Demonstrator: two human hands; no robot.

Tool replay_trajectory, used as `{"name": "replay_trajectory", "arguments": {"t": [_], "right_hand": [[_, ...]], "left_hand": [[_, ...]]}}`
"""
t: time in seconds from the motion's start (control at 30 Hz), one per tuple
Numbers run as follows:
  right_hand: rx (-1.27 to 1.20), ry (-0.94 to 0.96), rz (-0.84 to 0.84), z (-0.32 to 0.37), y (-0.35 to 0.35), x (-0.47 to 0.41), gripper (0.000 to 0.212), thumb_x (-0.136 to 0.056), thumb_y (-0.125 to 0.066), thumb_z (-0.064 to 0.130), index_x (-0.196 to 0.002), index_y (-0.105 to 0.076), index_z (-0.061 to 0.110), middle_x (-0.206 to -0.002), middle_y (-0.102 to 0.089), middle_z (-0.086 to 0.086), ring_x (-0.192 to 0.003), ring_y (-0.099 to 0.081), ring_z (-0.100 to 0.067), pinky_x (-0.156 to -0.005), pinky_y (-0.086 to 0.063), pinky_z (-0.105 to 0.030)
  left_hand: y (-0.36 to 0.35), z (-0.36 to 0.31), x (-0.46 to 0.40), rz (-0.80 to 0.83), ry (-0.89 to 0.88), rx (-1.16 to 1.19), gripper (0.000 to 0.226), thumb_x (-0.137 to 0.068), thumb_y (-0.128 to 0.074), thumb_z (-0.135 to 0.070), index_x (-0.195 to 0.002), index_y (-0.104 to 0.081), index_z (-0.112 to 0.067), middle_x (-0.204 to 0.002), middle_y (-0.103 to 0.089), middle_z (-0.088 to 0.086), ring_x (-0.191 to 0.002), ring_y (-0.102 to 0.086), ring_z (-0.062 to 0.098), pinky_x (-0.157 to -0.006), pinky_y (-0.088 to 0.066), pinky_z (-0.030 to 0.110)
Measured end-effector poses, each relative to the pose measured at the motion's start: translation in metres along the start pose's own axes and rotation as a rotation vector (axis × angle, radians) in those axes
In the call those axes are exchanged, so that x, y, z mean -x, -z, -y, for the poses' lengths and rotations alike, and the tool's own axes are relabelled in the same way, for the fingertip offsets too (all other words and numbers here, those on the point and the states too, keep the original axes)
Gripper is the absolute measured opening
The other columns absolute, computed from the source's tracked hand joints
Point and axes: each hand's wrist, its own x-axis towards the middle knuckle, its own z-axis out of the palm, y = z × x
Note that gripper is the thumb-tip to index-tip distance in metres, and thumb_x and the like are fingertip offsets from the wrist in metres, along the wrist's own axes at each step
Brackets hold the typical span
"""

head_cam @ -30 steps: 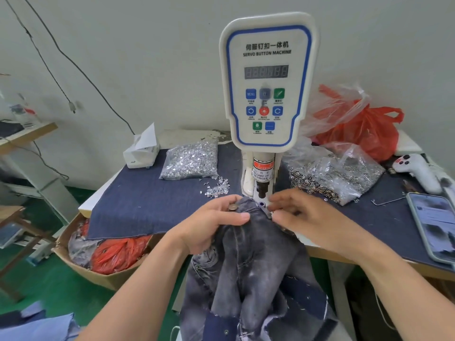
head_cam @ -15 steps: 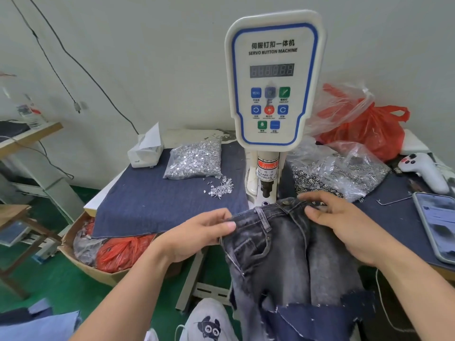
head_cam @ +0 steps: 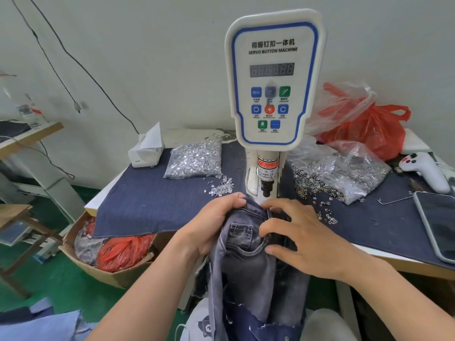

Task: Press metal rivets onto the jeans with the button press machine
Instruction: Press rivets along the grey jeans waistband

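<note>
Two hands are holding the jeans just in front of the button press machine. The left hand is gripping the left side of the waistband, with its fingers curled around the edge of the grey denim. The right hand is lying on the right side of the waistband; its fingers are bent and pressing the cloth near the pocket, and the thumb is touching the pocket edge. The top of the jeans is sitting directly under the black press head of the machine, and the legs are hanging down toward the person's lap. If a rivet is already placed on the cloth, I cannot tell.

The machine is standing on a surface covered with dark blue denim cloth. On the left of the machine a clear bag of silver rivets is lying, with some loose pieces just beside it. On the right an open bag of ring parts is spilling small rings onto the cloth. Behind it a red plastic bag is resting near the wall. A white handheld controller and a phone are lying at the far right. A cardboard box with red plastic is standing on the green floor under the left edge.
</note>
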Motion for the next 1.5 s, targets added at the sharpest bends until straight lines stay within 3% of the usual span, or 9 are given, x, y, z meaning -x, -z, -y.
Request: {"name": "replay_trajectory", "arguments": {"t": [0.2, 0.27, 0.37, 0.6, 0.83, 1.07, 1.27, 1.37, 1.5], "right_hand": [[-0.018, 0.053, -0.056, 0.000, 0.002, -0.010, 0.010, -0.098, -0.066, 0.027, -0.103, -0.059, 0.030, -0.111, -0.050, 0.019, -0.096, -0.037, 0.010, -0.088, -0.033, -0.032], [-0.101, 0.015, -0.065, -0.002, 0.010, -0.011, 0.012, -0.099, -0.067, 0.023, -0.101, -0.058, 0.030, -0.089, -0.053, 0.024, -0.080, -0.046, 0.009, -0.078, -0.034, -0.018], [-0.217, -0.090, -0.044, -0.006, 0.016, -0.009, 0.019, -0.099, -0.065, 0.026, -0.101, -0.055, 0.042, -0.077, -0.060, 0.019, -0.067, -0.052, -0.006, -0.066, -0.040, -0.017], [-0.319, -0.182, 0.089, -0.014, 0.027, -0.006, 0.028, -0.104, -0.057, 0.023, -0.108, -0.059, 0.051, -0.107, -0.066, 0.027, -0.098, -0.062, 0.001, -0.083, -0.042, -0.011], [-0.382, -0.254, 0.246, -0.032, 0.031, 0.002, 0.023, -0.105, -0.056, 0.028, -0.104, -0.060, 0.051, -0.102, -0.065, 0.004, -0.098, -0.059, -0.020, -0.092, -0.048, -0.036], [-0.521, -0.292, 0.271, -0.030, 0.028, 0.005, 0.020, -0.107, -0.053, 0.029, -0.103, -0.064, 0.045, -0.101, -0.064, 0.000, -0.093, -0.058, -0.016, -0.089, -0.046, -0.036], [-0.652, -0.349, 0.409, -0.038, 0.027, 0.009, 0.021, -0.106, -0.053, 0.031, -0.118, -0.068, 0.041, -0.121, -0.068, 0.010, -0.120, -0.061, -0.015, -0.109, -0.044, -0.037], [-0.688, -0.381, 0.185, -0.050, 0.028, 0.003, 0.017, -0.101, -0.058, 0.040, -0.109, -0.072, 0.042, -0.112, -0.072, 0.014, -0.107, -0.066, -0.008, -0.096, -0.050, -0.027], [-0.032, -0.657, -0.279, -0.087, 0.018, -0.014, 0.016, -0.103, -0.058, 0.025, -0.106, -0.073, 0.030, -0.105, -0.074, 0.007, -0.102, -0.066, -0.021, -0.086, -0.051, -0.036]], "left_hand": [[0.005, 0.001, 0.021, 0.036, -0.036, -0.427, 0.050, -0.076, -0.084, -0.042, -0.112, -0.058, -0.019, -0.105, -0.066, 0.000, -0.090, -0.065, 0.014, -0.079, -0.052, 0.027], [0.013, 0.003, 0.032, 0.037, -0.055, -0.786, 0.081, -0.071, -0.090, -0.052, -0.135, -0.042, -0.042, -0.129, -0.055, -0.021, -0.117, -0.059, -0.003, -0.094, -0.048, 0.015], [0.014, 0.019, 0.046, -0.066, -0.164, -1.075, 0.098, -0.065, -0.089, -0.066, -0.131, -0.018, -0.066, -0.141, -0.027, -0.033, -0.137, -0.031, -0.016, -0.100, -0.032, -0.001], [0.019, 0.029, 0.041, -0.148, -0.281, -0.993, 0.040, -0.098, -0.069, -0.020, -0.122, -0.044, -0.041, -0.108, -0.067, -0.012, -0.091, -0.066, 0.028, -0.087, -0.055, 0.047], [0.012, 0.010, 0.037, -0.075, -0.223, -0.986, 0.043, -0.108, -0.048, -0.008, -0.122, -0.064, -0.045, -0.110, -0.066, 0.013, -0.091, -0.060, 0.033, -0.084, -0.047, 0.044], [0.000, 0.015, 0.031, 0.066, -0.252, -1.125, 0.029, -0.090, -0.078, -0.047, -0.116, -0.064, -0.045, -0.116, -0.061, -0.012, -0.112, -0.059, 0.004, -0.101, -0.044, 0.024], [0.007, 0.014, 0.024, 0.043, -0.325, -0.936, 0.006, -0.092, -0.079, -0.035, -0.096, -0.075, -0.037, -0.112, -0.062, -0.009, -0.102, -0.062, 0.009, -0.096, -0.043, 0.024], [0.011, 0.015, 0.021, -0.008, -0.225, -0.821, 0.016, -0.099, -0.065, -0.042, -0.098, -0.071, -0.027, -0.088, -0.062, -0.003, -0.081, -0.053, 0.012, -0.078, -0.042, 0.029], [0.015, 0.016, 0.015, -0.124, -0.115, -0.707, 0.021, -0.088, -0.061, -0.032, -0.069, -0.056, -0.023, -0.070, -0.048, -0.004, -0.067, -0.042, 0.014, -0.067, -0.034, 0.033]]}}
